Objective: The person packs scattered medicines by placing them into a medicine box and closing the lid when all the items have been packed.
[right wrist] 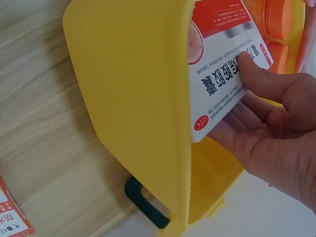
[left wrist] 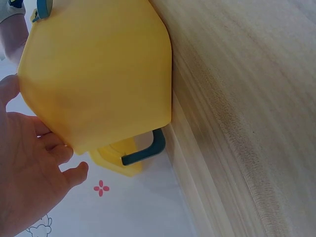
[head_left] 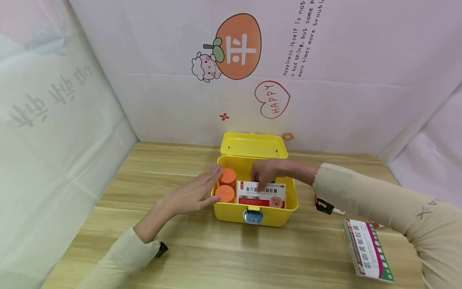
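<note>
A person's left arm (head_left: 151,224) and right arm (head_left: 304,172) reach forward in light beige sleeves (head_left: 379,206). The left hand (head_left: 195,192) stretches out, fingers (head_left: 210,175) extended, thumb (head_left: 209,202) spread apart; the right hand (head_left: 267,171) points downward, its thumb (right wrist: 264,79) pinching opposite the fingers.

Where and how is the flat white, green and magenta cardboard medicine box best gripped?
Probably by its two long edges, coming from above: the medicine box lies flat on the wooden table, underside covered, and its narrower width suits a thumb-and-finger pinch.
</note>
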`<state>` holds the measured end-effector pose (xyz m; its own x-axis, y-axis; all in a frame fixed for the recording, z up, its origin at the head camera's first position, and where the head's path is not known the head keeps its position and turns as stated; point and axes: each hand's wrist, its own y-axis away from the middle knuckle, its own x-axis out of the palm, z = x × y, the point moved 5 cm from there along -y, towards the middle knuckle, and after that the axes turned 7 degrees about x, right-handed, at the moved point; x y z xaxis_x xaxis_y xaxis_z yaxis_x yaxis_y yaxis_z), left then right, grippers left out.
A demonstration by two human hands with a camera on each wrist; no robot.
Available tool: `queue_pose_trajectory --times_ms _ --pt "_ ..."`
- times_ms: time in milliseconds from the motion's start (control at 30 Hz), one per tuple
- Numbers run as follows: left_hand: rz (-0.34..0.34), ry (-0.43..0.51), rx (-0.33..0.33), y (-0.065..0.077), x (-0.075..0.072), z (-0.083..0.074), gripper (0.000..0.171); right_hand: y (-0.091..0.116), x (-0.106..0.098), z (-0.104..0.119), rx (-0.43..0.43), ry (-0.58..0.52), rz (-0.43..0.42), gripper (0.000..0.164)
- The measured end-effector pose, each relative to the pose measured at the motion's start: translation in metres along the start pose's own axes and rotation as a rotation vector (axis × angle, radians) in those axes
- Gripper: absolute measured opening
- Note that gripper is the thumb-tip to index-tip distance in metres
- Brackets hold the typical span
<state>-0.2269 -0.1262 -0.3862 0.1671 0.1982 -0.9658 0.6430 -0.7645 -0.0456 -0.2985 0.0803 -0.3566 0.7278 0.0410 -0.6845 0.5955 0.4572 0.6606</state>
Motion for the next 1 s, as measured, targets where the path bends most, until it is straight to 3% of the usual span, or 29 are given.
queue_pose_trajectory --times_ms 567,1000 --pt "0.011 -0.010 -0.001 0.000 0.002 0.000 0.080 -0.015 0.015 -0.008 0.002 0.054 0.033 0.014" --pt "0.011 0.018 -0.016 -0.001 0.001 0.002 0.080 -0.020 0.017 -0.011 0.082 0.019 0.145 0.021"
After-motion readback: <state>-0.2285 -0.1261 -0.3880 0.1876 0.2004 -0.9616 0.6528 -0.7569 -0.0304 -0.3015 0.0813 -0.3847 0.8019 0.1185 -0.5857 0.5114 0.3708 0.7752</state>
